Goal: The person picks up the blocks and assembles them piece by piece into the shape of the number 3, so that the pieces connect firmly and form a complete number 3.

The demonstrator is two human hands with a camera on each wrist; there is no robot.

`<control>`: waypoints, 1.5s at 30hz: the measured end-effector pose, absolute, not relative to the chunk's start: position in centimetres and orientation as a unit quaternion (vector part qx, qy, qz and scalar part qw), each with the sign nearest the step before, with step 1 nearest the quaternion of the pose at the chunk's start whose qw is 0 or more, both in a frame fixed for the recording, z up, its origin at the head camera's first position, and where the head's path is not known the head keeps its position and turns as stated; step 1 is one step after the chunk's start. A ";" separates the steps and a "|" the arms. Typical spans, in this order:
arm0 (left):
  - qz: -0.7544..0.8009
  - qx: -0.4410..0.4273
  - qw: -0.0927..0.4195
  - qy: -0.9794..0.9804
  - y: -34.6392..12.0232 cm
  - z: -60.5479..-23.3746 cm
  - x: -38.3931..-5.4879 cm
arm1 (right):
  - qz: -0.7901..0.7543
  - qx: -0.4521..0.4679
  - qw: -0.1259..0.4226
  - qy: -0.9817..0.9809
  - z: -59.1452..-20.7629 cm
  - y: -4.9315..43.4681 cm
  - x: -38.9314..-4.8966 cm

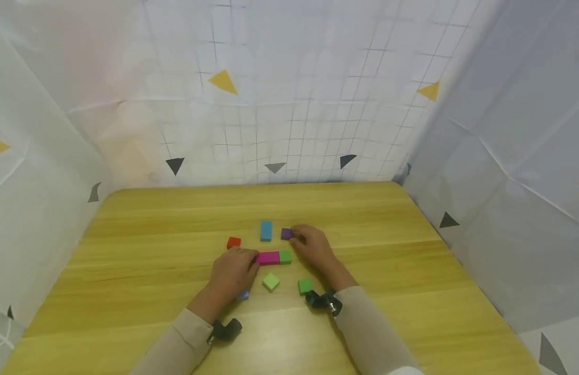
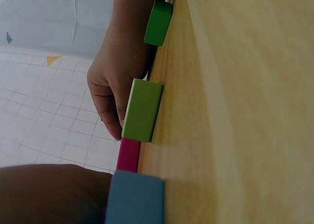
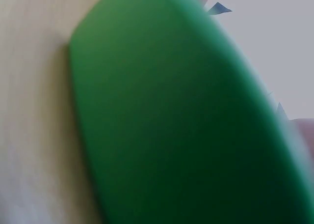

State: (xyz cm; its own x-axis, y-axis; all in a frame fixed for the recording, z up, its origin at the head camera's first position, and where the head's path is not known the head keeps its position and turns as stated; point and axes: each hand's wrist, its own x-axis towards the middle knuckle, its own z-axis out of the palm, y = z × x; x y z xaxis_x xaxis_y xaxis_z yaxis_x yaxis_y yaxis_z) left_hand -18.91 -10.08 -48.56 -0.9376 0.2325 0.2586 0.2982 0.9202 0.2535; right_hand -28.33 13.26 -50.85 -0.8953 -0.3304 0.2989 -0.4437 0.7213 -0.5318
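My left hand point(image 1: 230, 272) holds the left end of a long magenta block point(image 1: 269, 258) between thumb and fingers. A green block point(image 1: 285, 257) touches the magenta block's right end. Just beyond, my right hand point(image 1: 314, 249) pinches a small purple block point(image 1: 286, 234) at its right side; the fingertips partly cover it. In the left wrist view, a blue block point(image 2: 135, 199) and a yellow-green block point(image 2: 142, 110) stand in front of the magenta block. A green block point(image 3: 167, 111), close and blurred, fills most of the right wrist view and hides the right hand's grip.
A light blue block point(image 1: 266, 230) lies behind the magenta block, and a red block point(image 1: 233, 242) beyond the left hand. Nearer are a yellow-green block point(image 1: 271, 282), a green block point(image 1: 305, 286) by the right wrist and a blue block point(image 1: 243, 295) by the left. A patterned cloth point(image 1: 289, 120) bounds the wooden table point(image 1: 153, 219).
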 end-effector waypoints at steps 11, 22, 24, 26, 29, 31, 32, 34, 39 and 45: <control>-0.146 -0.138 0.117 -0.972 -10.2 -48.7 -19.1 | 0.314 0.217 0.089 -0.920 -50.9 13.3 -28.2; -0.140 -0.132 0.102 -0.976 -10.2 -48.5 -19.1 | 0.323 0.218 0.090 -0.916 -51.0 13.5 -28.4; -0.140 -0.131 0.101 -0.976 -10.2 -48.5 -19.1 | 0.323 0.219 0.096 -0.916 -51.1 13.5 -28.4; -0.141 -0.130 0.100 -0.976 -10.2 -48.4 -19.1 | 0.321 0.220 0.100 -0.916 -51.2 13.6 -28.5; -0.143 -0.130 0.101 -0.976 -10.1 -48.4 -19.1 | 0.320 0.220 0.102 -0.916 -51.3 13.6 -28.6; -0.143 -0.130 0.101 -0.976 -10.1 -48.4 -19.0 | 0.323 0.218 0.096 -0.916 -51.4 13.7 -28.6; -0.142 -0.130 0.101 -0.976 -10.1 -48.4 -19.0 | 0.328 0.217 0.092 -0.915 -51.3 13.7 -28.5; -0.141 -0.130 0.103 -0.976 -10.2 -48.4 -19.0 | 0.329 0.213 0.086 -0.916 -51.3 13.7 -28.4; -0.143 -0.132 0.104 -0.975 -10.2 -48.4 -19.0 | 0.336 0.213 0.090 -0.913 -51.2 13.7 -28.4; -0.140 -0.134 0.106 -0.975 -10.2 -48.4 -19.0 | 0.353 0.219 0.088 -0.905 -51.3 13.9 -28.4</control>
